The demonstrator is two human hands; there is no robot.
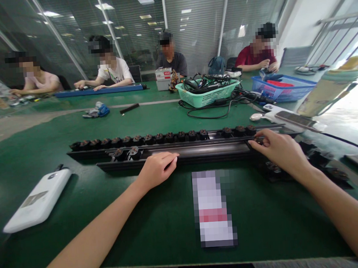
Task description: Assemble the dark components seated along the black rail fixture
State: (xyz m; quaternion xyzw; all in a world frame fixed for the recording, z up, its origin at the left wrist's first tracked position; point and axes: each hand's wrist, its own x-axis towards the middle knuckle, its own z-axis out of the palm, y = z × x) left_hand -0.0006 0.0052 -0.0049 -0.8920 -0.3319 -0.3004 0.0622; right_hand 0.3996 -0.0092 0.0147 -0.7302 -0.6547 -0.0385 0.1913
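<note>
My left hand rests on the near black rail, its fingers curled together over the front edge. This rail is an open channel with a shiny inside, and two black socket modules sit near its left end. At the rail's right part, my right hand is closed in a pinch around a small dark socket module, largely covered by the fingers. Just behind lies a second black rail, lined with a row of similar socket modules with a gap toward its right side.
More black modules lie at the right, partly behind my forearm. A phone with a blurred screen is in front; a white power bank lies left. Green and blue baskets stand behind. Several people sit across the table.
</note>
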